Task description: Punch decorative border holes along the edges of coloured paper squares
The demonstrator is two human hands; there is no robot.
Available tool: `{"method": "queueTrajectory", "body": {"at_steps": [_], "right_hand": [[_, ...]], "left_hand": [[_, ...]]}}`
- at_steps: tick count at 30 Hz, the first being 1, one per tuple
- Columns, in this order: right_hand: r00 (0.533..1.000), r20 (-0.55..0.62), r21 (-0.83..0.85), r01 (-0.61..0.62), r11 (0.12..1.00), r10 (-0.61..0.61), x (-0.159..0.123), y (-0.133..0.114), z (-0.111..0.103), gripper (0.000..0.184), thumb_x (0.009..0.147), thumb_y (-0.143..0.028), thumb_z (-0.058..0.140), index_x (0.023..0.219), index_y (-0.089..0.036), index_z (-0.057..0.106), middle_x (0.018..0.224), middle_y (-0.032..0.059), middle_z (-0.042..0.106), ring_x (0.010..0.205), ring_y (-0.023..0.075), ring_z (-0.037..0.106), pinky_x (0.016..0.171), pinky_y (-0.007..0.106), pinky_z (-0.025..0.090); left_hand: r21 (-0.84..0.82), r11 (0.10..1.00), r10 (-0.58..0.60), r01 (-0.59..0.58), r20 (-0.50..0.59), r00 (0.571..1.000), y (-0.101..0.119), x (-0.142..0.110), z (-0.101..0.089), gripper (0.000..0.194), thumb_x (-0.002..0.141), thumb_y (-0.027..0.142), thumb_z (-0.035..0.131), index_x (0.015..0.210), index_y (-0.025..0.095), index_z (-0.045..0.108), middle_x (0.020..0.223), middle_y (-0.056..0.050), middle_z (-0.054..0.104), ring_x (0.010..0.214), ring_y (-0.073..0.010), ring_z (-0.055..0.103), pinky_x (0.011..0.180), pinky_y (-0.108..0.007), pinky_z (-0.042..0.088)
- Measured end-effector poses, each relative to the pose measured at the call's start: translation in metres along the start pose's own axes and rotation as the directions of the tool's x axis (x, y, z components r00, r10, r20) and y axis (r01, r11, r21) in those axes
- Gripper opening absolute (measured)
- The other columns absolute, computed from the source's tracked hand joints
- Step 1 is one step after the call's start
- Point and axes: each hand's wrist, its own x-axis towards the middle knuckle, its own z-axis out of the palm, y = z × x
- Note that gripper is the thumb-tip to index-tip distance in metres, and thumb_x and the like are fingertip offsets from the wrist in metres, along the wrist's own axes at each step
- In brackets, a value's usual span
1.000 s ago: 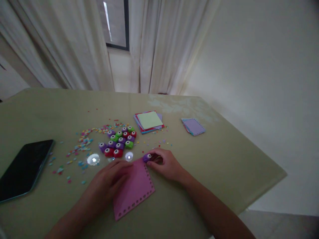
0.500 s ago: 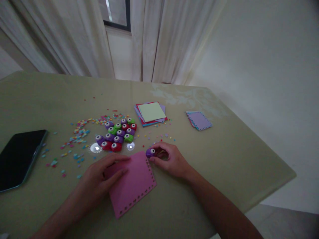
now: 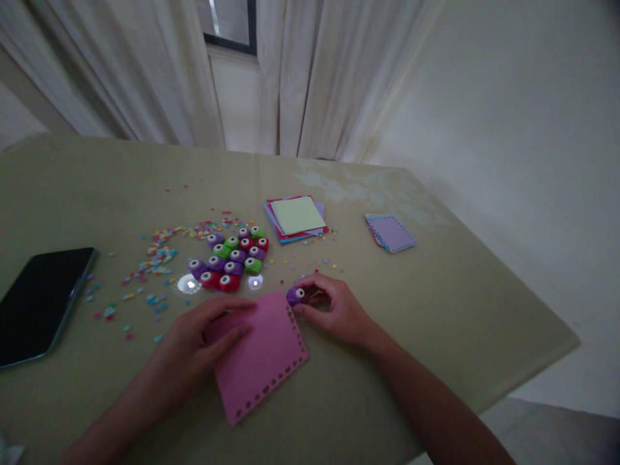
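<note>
A square of pink paper (image 3: 261, 349) lies tilted in front of me, with small punched shapes along its right and near edges. My left hand (image 3: 208, 336) holds its left side between thumb and fingers. At the paper's far right corner, a small purple craft punch (image 3: 296, 296) is pinched in my right hand (image 3: 334, 307). The punch meets the paper's edge; whether the edge sits inside its slot I cannot tell. Beyond my left hand stands a cluster of red, green and purple craft punches (image 3: 233, 258).
Confetti (image 3: 162, 252) is scattered around the punches. A black-screened tablet (image 3: 43, 303) lies at the left. Farther back are a stack of coloured paper (image 3: 299, 216) and, to its right, punched paper squares (image 3: 391, 234). Two clear shiny discs (image 3: 188, 284) lie near the cluster.
The view has shifted slightly, so everything appears a little to the right. Both hands keep their hold on the paper and the purple punch, which stays at the far right corner.
</note>
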Motion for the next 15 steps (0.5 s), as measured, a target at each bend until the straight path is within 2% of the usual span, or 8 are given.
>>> {"method": "queueTrajectory", "body": {"at_steps": [5, 15], "right_hand": [[1.000, -0.008, -0.021, 0.018, 1.000, -0.018, 0.0000, 0.0005, -0.0004, 0.031, 0.089, -0.035, 0.085, 0.115, -0.020, 0.076, 0.105, 0.0064, 0.078, 0.090, 0.0197, 0.076, 0.088, 0.035, 0.063], [0.999, 0.004, -0.036, 0.048, 0.998, -0.048, -0.0001, -0.0028, -0.0018, 0.032, 0.090, -0.041, 0.086, 0.114, -0.022, 0.077, 0.107, 0.0060, 0.075, 0.090, 0.0191, 0.075, 0.085, 0.034, 0.064]], "left_hand": [[0.002, 1.000, -0.005, 0.005, -0.001, 1.000, 0.0008, -0.0004, -0.0008, 0.041, 0.096, 0.064, 0.070, 0.121, 0.033, 0.080, 0.125, -0.004, 0.080, 0.111, -0.0299, 0.076, 0.093, -0.039, 0.061], [-0.020, 1.000, -0.013, 0.014, 0.008, 1.000, 0.0040, -0.0006, -0.0004, 0.043, 0.095, 0.066, 0.070, 0.120, 0.032, 0.081, 0.124, -0.006, 0.081, 0.104, -0.0298, 0.078, 0.091, -0.040, 0.064]]}}
